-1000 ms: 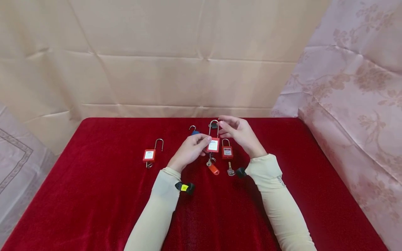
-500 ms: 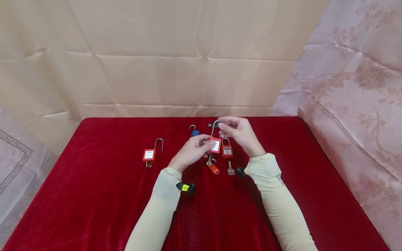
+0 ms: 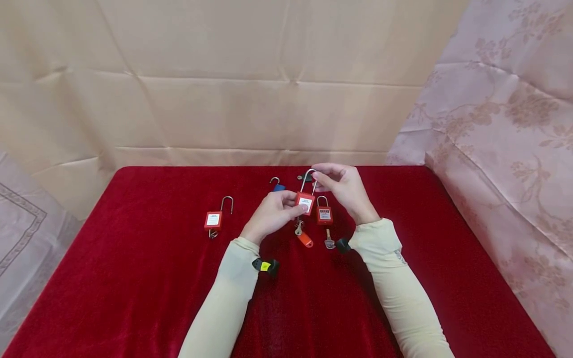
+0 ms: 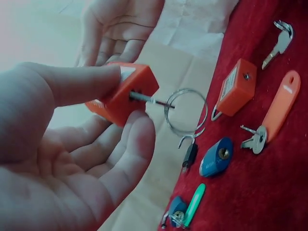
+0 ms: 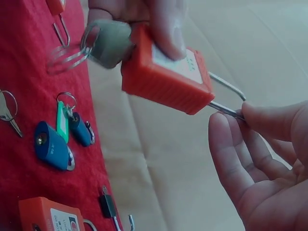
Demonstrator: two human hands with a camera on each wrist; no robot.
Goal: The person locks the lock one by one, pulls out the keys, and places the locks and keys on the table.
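Above the table my left hand (image 3: 273,214) holds a red padlock (image 3: 309,198) by its body, thumb over the white label. From the padlock's keyhole sticks a key (image 5: 110,43) with wire rings (image 4: 185,113) hanging from it. Thumb and fingers of my right hand (image 3: 344,186) pinch the long metal shackle (image 5: 226,110) near its bend. Whether both shackle legs sit in the body cannot be told. Just right of it lies another red padlock (image 3: 324,216), with a loose key (image 3: 329,242) in front. An orange tag (image 3: 306,240) with a key (image 4: 257,139) lies below the hands.
On the red cloth (image 3: 147,278), a red padlock (image 3: 213,220) with a raised shackle lies at left. Behind the hands are a blue padlock (image 3: 279,188) and a black-headed key (image 3: 306,177). A smaller blue padlock (image 5: 81,129) has a green tag (image 5: 62,120).
The held padlock has shifted slightly right and tilted. My left thumb has moved lower across its label. My right fingers, earlier beside the shackle, now pinch it.
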